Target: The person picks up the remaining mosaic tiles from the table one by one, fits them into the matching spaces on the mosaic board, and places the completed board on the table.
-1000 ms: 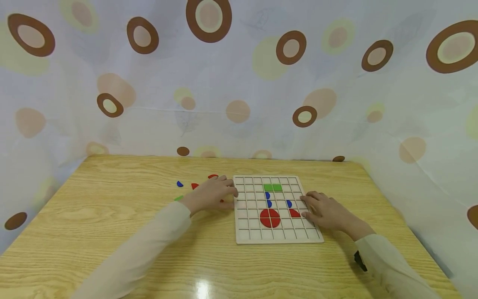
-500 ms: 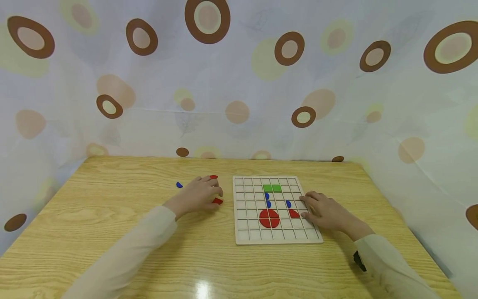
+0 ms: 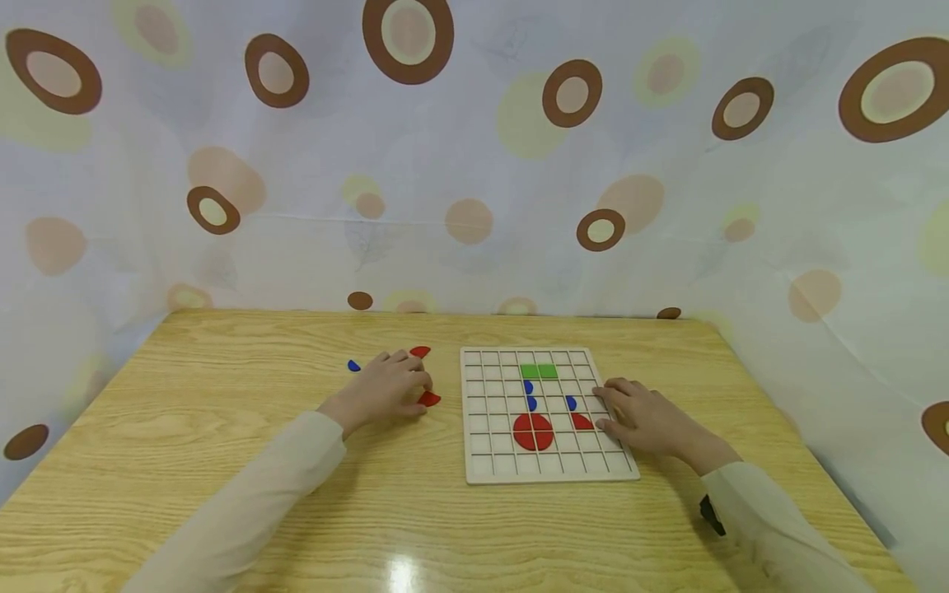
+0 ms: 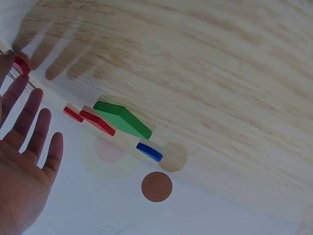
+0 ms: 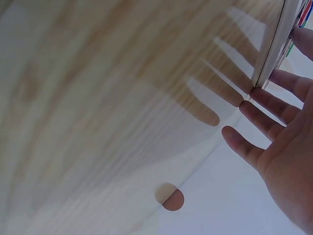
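A white grid board [image 3: 497, 469] lies on the table, bearing green squares [image 3: 539, 371], small blue half-round pieces [image 3: 531, 403], a red disc of quarter pieces [image 3: 534, 431] and a single red quarter piece [image 3: 582, 421]. My left hand [image 3: 378, 387] hovers left of the board with relaxed fingers. By its thumb and index finger lies a loose red quarter piece [image 3: 430, 399]; the left wrist view shows these fingers close to that red piece [image 4: 20, 64], contact unclear. My right hand [image 3: 648, 420] rests its extended fingers along the board's right edge, as the right wrist view shows too.
Another red piece [image 3: 420, 352] and a blue half-round piece [image 3: 353, 366] lie behind the left hand. A green diamond-like piece [image 4: 122, 119], hidden from the head view, lies among them. A patterned cloth [image 3: 474, 272] hangs around the table's back and sides.
My left hand has drawn back leftward from the board's left edge to the loose red quarter piece. The right hand and the board stay where they were.
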The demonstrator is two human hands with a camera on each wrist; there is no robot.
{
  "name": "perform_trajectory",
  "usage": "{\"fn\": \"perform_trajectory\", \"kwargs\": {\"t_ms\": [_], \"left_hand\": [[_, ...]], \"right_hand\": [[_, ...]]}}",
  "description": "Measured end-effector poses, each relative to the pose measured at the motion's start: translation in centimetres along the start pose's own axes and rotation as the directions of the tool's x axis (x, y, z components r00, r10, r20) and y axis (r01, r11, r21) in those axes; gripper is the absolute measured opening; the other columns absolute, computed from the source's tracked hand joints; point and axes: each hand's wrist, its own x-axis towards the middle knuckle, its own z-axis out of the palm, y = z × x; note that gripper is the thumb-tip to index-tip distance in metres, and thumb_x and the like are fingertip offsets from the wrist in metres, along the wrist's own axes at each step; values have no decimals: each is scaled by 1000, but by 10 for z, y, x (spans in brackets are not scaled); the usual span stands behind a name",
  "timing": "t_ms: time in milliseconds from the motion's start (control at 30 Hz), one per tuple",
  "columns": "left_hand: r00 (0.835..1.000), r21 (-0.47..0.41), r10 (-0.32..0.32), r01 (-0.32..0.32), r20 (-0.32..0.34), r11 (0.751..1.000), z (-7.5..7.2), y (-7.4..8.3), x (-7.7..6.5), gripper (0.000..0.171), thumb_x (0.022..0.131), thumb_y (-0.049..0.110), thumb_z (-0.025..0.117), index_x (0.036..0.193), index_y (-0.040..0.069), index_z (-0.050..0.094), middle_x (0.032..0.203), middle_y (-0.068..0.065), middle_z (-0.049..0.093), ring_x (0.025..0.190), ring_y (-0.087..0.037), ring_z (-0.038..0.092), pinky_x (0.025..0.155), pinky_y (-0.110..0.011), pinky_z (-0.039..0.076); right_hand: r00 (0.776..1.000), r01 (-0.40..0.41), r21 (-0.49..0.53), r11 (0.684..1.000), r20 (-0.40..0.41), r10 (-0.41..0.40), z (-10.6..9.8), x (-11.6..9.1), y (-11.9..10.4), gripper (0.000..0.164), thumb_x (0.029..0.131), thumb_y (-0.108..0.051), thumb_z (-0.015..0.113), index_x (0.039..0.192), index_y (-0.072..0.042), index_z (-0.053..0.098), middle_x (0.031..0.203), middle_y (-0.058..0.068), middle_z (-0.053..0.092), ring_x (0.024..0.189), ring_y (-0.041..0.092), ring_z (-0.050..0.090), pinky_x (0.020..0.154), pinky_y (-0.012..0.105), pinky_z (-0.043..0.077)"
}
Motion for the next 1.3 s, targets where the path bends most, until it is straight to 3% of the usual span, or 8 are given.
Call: {"fn": "perform_trajectory", "kwargs": {"t_ms": [1033, 1300], "left_hand": [[998, -105, -29, 34, 48, 994, 0, -1, 3, 17, 78, 30, 70, 91, 19, 66, 99, 3, 59, 96, -20, 51, 82, -38, 44], [998, -83, -24, 29, 54, 996, -1, -1, 6, 18, 77, 32, 71, 88, 20, 65, 97, 4, 58, 95, -20, 51, 85, -41, 44]], "right_hand": [[1000, -19, 15, 1000, 10, 19, -1, 0, -1, 50, 90, -35, 55, 129, -4, 49, 125, 19, 50, 111, 38, 51, 85, 58, 42], [1000, -21, 11, 1000, 6, 21, 0, -1, 0, 50, 90, -35, 55, 128, -4, 49, 125, 19, 50, 110, 39, 52, 84, 59, 43]]}}
